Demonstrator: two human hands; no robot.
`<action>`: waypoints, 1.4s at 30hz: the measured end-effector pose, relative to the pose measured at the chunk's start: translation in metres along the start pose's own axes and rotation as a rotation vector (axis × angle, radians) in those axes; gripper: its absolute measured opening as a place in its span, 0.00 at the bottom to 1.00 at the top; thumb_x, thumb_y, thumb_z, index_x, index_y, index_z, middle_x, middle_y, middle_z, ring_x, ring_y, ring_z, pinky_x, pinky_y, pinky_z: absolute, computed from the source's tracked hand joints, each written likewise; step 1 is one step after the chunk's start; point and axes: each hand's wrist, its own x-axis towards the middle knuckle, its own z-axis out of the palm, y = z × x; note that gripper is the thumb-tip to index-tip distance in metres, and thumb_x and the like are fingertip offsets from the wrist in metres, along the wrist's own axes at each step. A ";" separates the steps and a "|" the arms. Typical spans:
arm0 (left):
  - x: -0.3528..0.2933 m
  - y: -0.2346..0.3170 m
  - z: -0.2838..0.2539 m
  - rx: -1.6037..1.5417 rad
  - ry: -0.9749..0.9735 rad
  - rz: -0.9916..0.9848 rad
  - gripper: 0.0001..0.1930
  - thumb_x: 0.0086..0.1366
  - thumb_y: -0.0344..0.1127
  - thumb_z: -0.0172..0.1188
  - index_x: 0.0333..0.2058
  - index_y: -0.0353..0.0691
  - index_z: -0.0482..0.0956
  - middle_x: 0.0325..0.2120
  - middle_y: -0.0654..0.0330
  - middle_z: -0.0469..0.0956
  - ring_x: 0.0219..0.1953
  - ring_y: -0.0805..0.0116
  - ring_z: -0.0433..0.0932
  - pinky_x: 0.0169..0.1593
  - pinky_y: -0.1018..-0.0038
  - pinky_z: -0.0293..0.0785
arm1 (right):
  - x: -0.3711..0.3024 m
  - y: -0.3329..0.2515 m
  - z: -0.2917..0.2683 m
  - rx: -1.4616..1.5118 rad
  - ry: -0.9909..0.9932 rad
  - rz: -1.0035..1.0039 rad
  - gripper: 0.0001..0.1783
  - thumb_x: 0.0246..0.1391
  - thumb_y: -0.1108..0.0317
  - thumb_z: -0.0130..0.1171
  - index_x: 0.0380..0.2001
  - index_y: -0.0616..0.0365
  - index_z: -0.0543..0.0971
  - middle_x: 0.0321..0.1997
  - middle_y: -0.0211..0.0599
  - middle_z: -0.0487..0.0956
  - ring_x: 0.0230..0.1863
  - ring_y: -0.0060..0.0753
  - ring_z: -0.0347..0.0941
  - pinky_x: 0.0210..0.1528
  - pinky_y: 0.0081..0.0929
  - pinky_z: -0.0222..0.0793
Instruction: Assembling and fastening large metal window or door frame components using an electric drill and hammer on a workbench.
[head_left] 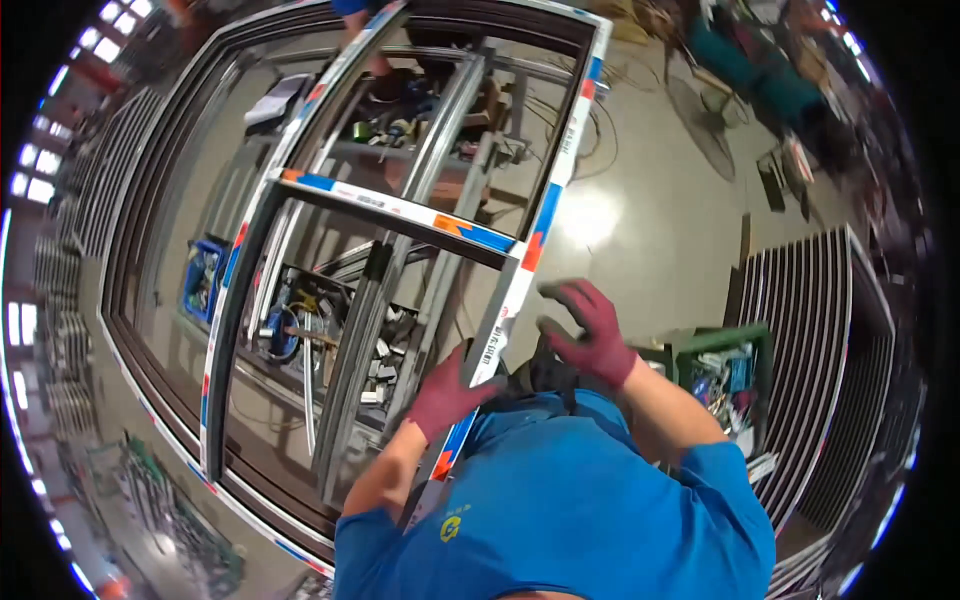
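A large window frame [375, 200], dark with white, blue and orange protective tape, lies in front of me and crosses much of the view. My left hand [447, 396], in a maroon glove, grips its near right bar; the thumb lies across the taped face and the fingers are at the inner side. Just right of that same bar, my right hand [592, 332] is raised in a matching glove. Its thumb and fingers are spread, with nothing between them and a gap to the frame.
Below the frame are metal support rails [440, 130], a box of small metal parts [385, 365] and a blue basket [205, 280]. A green crate [765, 375] and stacked frames [800, 340] stand right. At the far side another person's arm [375, 60] reaches in.
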 end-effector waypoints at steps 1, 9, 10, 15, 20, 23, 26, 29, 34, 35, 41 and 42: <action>0.020 -0.030 0.016 0.146 0.098 0.061 0.43 0.59 0.54 0.75 0.66 0.37 0.69 0.54 0.41 0.81 0.56 0.42 0.81 0.59 0.57 0.77 | -0.036 0.006 -0.009 -0.029 0.016 0.108 0.26 0.49 0.73 0.71 0.54 0.59 0.81 0.48 0.47 0.82 0.49 0.53 0.80 0.52 0.41 0.78; -0.004 -0.017 0.026 0.084 0.209 -0.030 0.33 0.63 0.39 0.73 0.63 0.29 0.73 0.50 0.48 0.82 0.51 0.58 0.80 0.58 0.64 0.75 | -0.314 0.029 -0.048 -0.128 0.368 1.058 0.25 0.58 0.54 0.68 0.54 0.57 0.81 0.54 0.48 0.82 0.55 0.54 0.80 0.57 0.42 0.77; -0.001 -0.013 0.023 0.182 0.162 -0.115 0.37 0.64 0.40 0.73 0.67 0.29 0.68 0.57 0.45 0.77 0.56 0.57 0.77 0.62 0.64 0.71 | -0.337 0.033 -0.053 -0.165 0.471 1.138 0.25 0.58 0.54 0.67 0.54 0.57 0.81 0.54 0.49 0.82 0.55 0.54 0.80 0.57 0.42 0.76; 0.009 -0.040 0.022 0.290 0.260 -0.185 0.43 0.65 0.47 0.72 0.68 0.22 0.63 0.63 0.40 0.71 0.65 0.54 0.69 0.69 0.63 0.63 | -0.451 0.097 -0.104 -0.318 0.871 1.338 0.24 0.60 0.55 0.66 0.55 0.56 0.82 0.53 0.51 0.83 0.54 0.54 0.81 0.56 0.43 0.76; 0.011 -0.082 -0.007 0.606 0.212 -0.106 0.36 0.65 0.44 0.68 0.63 0.22 0.67 0.59 0.44 0.74 0.59 0.57 0.72 0.65 0.63 0.67 | -0.523 0.223 -0.214 -0.496 0.861 1.401 0.24 0.64 0.53 0.62 0.57 0.55 0.82 0.57 0.52 0.82 0.59 0.56 0.78 0.62 0.46 0.73; 0.016 -0.008 0.019 0.388 0.132 -0.183 0.34 0.66 0.44 0.68 0.61 0.22 0.71 0.56 0.45 0.78 0.57 0.60 0.74 0.63 0.64 0.69 | -0.576 0.329 -0.269 -0.627 0.744 1.545 0.24 0.62 0.53 0.62 0.58 0.50 0.82 0.58 0.51 0.81 0.59 0.56 0.77 0.61 0.47 0.74; 0.013 -0.016 -0.002 0.651 0.153 -0.258 0.38 0.65 0.44 0.71 0.65 0.22 0.69 0.59 0.46 0.78 0.58 0.60 0.75 0.65 0.68 0.68 | -0.601 0.413 -0.312 -0.647 0.578 1.548 0.25 0.59 0.53 0.65 0.56 0.51 0.81 0.58 0.50 0.80 0.59 0.56 0.77 0.60 0.48 0.74; 0.017 0.014 0.032 0.378 0.207 -0.435 0.37 0.67 0.44 0.70 0.65 0.23 0.69 0.59 0.48 0.78 0.59 0.60 0.75 0.66 0.68 0.68 | -0.582 0.436 -0.341 -0.601 0.284 1.601 0.24 0.58 0.52 0.66 0.53 0.53 0.81 0.59 0.50 0.79 0.60 0.56 0.77 0.59 0.49 0.74; 0.001 0.029 0.070 0.419 0.509 -0.308 0.39 0.70 0.40 0.67 0.71 0.26 0.59 0.67 0.48 0.69 0.65 0.58 0.71 0.71 0.64 0.63 | -0.588 0.456 -0.347 -0.430 0.335 1.616 0.23 0.59 0.52 0.66 0.50 0.58 0.79 0.55 0.53 0.80 0.57 0.60 0.77 0.57 0.52 0.74; 0.000 0.039 0.095 0.418 0.504 -0.314 0.39 0.70 0.40 0.67 0.71 0.26 0.59 0.67 0.48 0.69 0.65 0.58 0.71 0.71 0.64 0.63 | -0.593 0.455 -0.349 -0.434 0.328 1.621 0.23 0.59 0.52 0.66 0.50 0.58 0.79 0.55 0.53 0.80 0.57 0.60 0.77 0.57 0.52 0.74; 0.019 0.131 0.251 0.808 0.163 0.113 0.35 0.64 0.33 0.69 0.67 0.30 0.67 0.64 0.45 0.71 0.69 0.49 0.67 0.73 0.58 0.58 | -0.604 0.445 -0.351 -0.489 0.240 1.526 0.21 0.63 0.53 0.61 0.48 0.60 0.79 0.53 0.58 0.81 0.56 0.62 0.77 0.56 0.54 0.73; 0.026 0.140 0.264 0.810 0.165 0.113 0.35 0.64 0.33 0.69 0.67 0.30 0.67 0.64 0.45 0.71 0.69 0.49 0.67 0.73 0.58 0.58 | -0.598 0.438 -0.356 -0.475 0.248 1.509 0.22 0.64 0.51 0.60 0.48 0.60 0.78 0.52 0.59 0.81 0.55 0.62 0.78 0.56 0.53 0.73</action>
